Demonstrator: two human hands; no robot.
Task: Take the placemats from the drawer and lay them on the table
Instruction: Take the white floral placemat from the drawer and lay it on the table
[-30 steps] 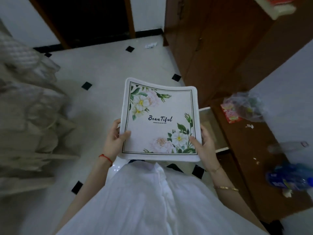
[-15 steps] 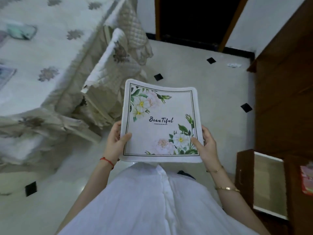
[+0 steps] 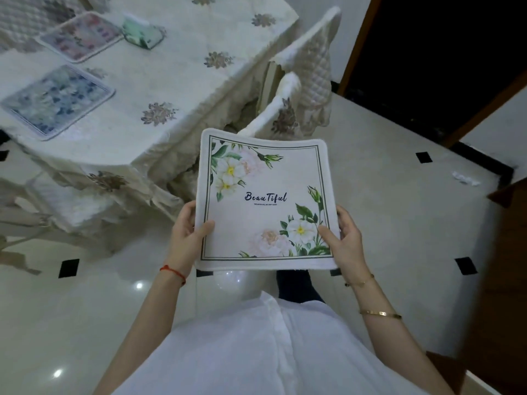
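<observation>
I hold a square white placemat (image 3: 265, 201) printed with flowers and the word "Beautiful" flat in front of my chest. My left hand (image 3: 186, 232) grips its lower left edge, thumb on top. At the lower right edge, my right hand (image 3: 343, 238) grips it the same way. The table (image 3: 176, 69), under a cream flowered cloth, stands at the upper left. Two placemats lie on it: a blue patterned placemat (image 3: 57, 101) near its left edge and a pink patterned placemat (image 3: 81, 35) farther back.
A green tissue pack (image 3: 144, 34) lies on the table by the pink mat. Chairs with quilted covers (image 3: 308, 67) stand at the table's near end, just beyond my placemat. A dark doorway (image 3: 433, 58) is at the upper right; a brown cabinet (image 3: 510, 266) lines the right edge.
My view has swung left from the open drawer and cabinet to the table. The placemat stays gripped in both hands the same way.
</observation>
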